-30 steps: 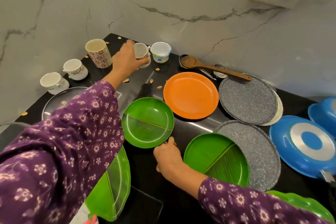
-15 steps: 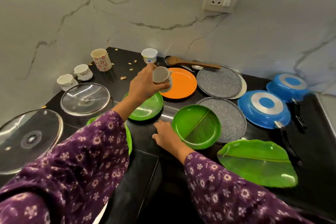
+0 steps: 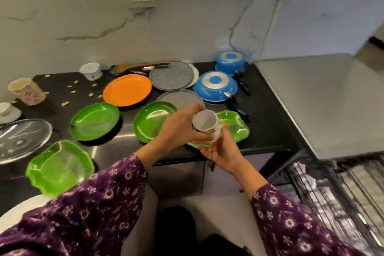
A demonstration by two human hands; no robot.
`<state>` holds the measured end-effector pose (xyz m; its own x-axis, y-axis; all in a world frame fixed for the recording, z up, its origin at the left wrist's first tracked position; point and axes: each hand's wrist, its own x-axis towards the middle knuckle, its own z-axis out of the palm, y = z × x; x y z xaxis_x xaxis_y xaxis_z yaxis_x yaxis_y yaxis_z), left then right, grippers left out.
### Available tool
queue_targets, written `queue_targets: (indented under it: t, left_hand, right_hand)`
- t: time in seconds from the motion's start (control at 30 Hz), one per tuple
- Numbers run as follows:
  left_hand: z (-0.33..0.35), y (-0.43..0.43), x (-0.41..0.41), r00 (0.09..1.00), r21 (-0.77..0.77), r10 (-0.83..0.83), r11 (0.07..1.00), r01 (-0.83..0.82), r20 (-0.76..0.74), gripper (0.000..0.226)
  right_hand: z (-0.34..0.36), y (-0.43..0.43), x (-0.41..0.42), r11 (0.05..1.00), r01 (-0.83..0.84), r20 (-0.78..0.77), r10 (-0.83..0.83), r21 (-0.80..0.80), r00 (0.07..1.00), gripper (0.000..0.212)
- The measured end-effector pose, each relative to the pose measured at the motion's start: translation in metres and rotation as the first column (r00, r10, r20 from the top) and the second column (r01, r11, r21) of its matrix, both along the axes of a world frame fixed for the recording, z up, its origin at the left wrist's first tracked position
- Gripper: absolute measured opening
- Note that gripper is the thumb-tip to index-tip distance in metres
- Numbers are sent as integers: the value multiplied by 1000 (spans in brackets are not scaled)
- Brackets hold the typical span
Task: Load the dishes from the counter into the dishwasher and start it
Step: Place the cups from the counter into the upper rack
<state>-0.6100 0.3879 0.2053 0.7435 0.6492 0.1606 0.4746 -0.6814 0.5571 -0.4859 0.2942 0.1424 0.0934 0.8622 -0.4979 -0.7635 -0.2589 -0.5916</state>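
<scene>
Above counter (image 3: pixel 268 127), left hand (image 3: pixel 180 129) grips tilted cup (image 3: pixel 204 123).

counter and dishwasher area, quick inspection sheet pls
surface: black counter, crumbs at the back left
job's things: small cup held tilted; orange plate, green plates, blue pans, glass lid on the counter
clutter: wooden spoon, yogurt tub
grippers: left hand grips the cup; right hand touches it from below
cables: one hangs from the wall socket
surroundings: marble wall; wire rack at the lower right
</scene>
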Motion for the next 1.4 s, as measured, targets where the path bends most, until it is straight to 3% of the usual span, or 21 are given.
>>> queue_targets:
  t: [0.17,0.27,0.33,0.43,0.5,0.57,0.63,0.7,0.83,1.03,1.27,1.4]
  left_hand:
    - [-9,-64,84,966,-53,-254,966,251,-46,71]
    - [-26,-107,138,890,-161,-438,894,418,-122,97]
    - [-45,-131,173,848,-170,-495,867,469,-190,102]
    - [-72,-170,226,782,-40,-556,821,570,-281,83]
    - [-90,-188,257,742,3,-617,768,640,-262,70]
    - [-107,-205,290,689,45,-670,707,706,-275,65]
    - [-120,-216,321,630,109,-701,636,764,-334,59]
    - [-128,-224,353,567,138,-723,563,814,-394,54]
    - [-142,-217,406,481,183,-741,451,874,-469,39]
    - [-162,-207,444,415,169,-764,383,908,-494,32]
    - [-192,-207,443,443,224,-759,382,896,-478,38]
    - [-194,-206,445,449,215,-789,395,893,-419,32]
  right_hand:
    - [-9,-87,63,967,247,-205,-231,59,951,49]
    - [-21,-156,107,908,419,-265,-404,1,875,44]
    - [-32,-204,136,861,503,-136,-509,-77,850,40]
    - [-54,-279,175,781,607,230,-569,-151,789,24]
    - [-69,-322,197,733,646,447,-515,-212,731,13]
    - [-89,-359,219,697,667,630,-398,-265,667,24]
    - [-110,-385,241,687,666,808,-197,-290,555,40]
    - [-131,-404,263,710,606,893,69,-357,445,52]
    - [-176,-423,294,732,458,854,346,-504,388,69]
    - [-219,-418,313,753,213,780,573,-622,253,66]
    - [-259,-405,317,673,59,673,723,-737,158,69]
    - [-277,-404,316,683,44,681,719,-729,138,72]
